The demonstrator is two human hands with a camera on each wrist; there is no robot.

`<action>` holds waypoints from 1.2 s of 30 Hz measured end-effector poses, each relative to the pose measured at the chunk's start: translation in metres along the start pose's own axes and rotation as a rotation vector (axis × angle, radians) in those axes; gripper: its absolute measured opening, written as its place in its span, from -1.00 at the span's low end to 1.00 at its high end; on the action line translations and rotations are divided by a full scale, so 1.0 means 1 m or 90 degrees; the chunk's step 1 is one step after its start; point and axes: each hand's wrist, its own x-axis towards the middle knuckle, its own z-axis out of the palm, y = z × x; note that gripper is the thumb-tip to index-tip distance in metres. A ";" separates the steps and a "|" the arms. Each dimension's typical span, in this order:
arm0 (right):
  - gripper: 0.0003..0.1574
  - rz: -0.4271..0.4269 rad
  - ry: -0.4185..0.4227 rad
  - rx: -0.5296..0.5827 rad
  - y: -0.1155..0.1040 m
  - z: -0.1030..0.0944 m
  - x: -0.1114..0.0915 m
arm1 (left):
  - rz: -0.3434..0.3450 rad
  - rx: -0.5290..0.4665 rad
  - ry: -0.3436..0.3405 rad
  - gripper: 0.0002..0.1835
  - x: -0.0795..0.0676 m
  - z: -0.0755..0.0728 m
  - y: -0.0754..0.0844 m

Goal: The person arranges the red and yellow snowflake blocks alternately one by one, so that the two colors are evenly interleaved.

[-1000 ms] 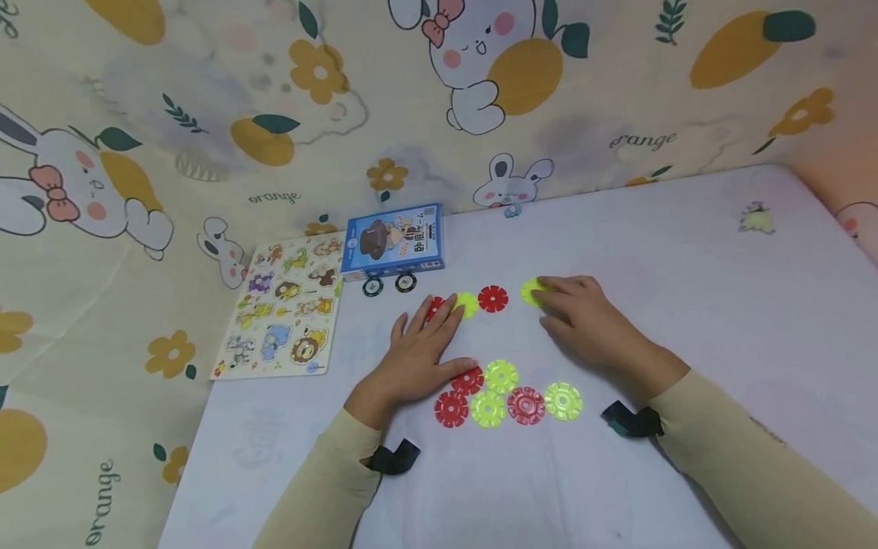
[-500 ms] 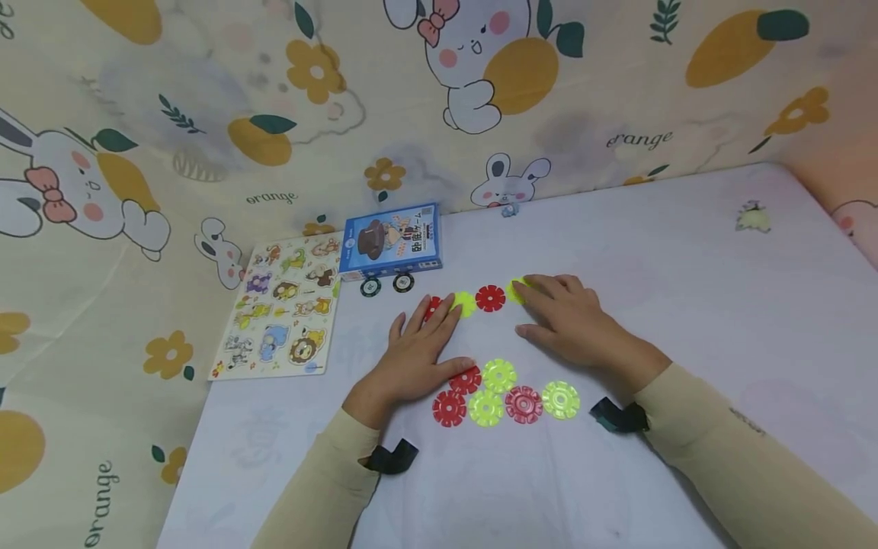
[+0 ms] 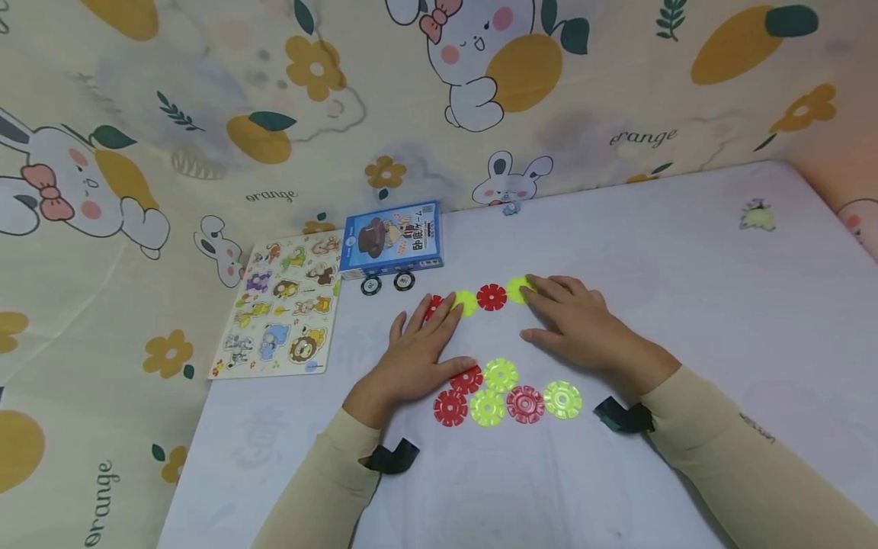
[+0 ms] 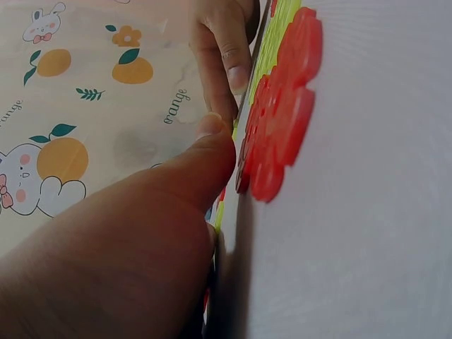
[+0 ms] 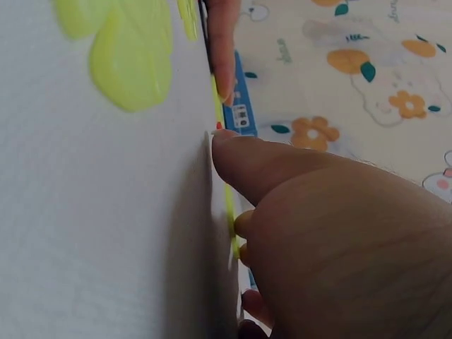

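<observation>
Flat notched plastic discs, red and yellow-green, lie in two groups on the white table. My left hand rests with spread, straight fingers on the far row, partly covering a red disc and a yellow-green disc. Its thumb touches or lies just over a red disc of the near group. My right hand touches the row's right-end yellow-green disc with its extended fingertips. Between the hands a red disc sits beside it. In the left wrist view, a red disc appears close to the thumb.
Nearer the body lie more discs, among them a darker red disc and a yellow-green disc. At the back left are an animal puzzle board, a blue box and two small black round pieces. A patterned cloth hangs behind.
My right hand has slid the yellow-green disc left, up to the red one. Since half a second ago its fingers have drawn back slightly and cover less of the disc. My left hand stays put.
</observation>
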 end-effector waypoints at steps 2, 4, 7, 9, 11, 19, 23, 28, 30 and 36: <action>-0.02 0.002 -0.001 0.003 0.000 0.000 0.000 | 0.002 -0.001 0.001 -0.02 0.000 0.000 0.000; -0.02 0.004 -0.002 0.007 -0.001 0.001 -0.001 | 0.003 -0.004 0.000 -0.02 0.000 0.001 0.000; -0.02 0.006 -0.005 0.010 0.000 0.000 -0.001 | 0.002 -0.002 0.003 -0.02 0.001 0.003 -0.001; -0.01 0.005 -0.005 0.012 0.000 0.001 -0.002 | 0.001 -0.002 0.002 -0.02 0.001 0.003 -0.001; -0.01 0.005 -0.003 0.020 0.001 0.001 -0.003 | 0.004 -0.001 0.003 -0.04 0.001 0.003 -0.001; -0.14 0.047 0.067 0.225 0.000 -0.009 -0.014 | -0.002 0.010 0.002 -0.23 -0.001 0.002 -0.002; -0.23 0.042 0.058 0.372 -0.004 -0.013 -0.030 | -0.006 0.017 0.002 -0.25 -0.001 0.001 -0.002; -0.20 0.010 -0.034 0.431 -0.013 -0.011 -0.054 | -0.006 0.012 0.002 -0.27 -0.001 -0.001 -0.001; -0.19 -0.005 -0.055 0.406 -0.019 -0.008 -0.061 | -0.006 0.011 0.003 -0.28 -0.001 -0.001 -0.001; -0.34 -0.040 -0.024 0.263 -0.038 0.003 -0.070 | -0.007 0.016 0.007 -0.29 -0.001 0.001 -0.002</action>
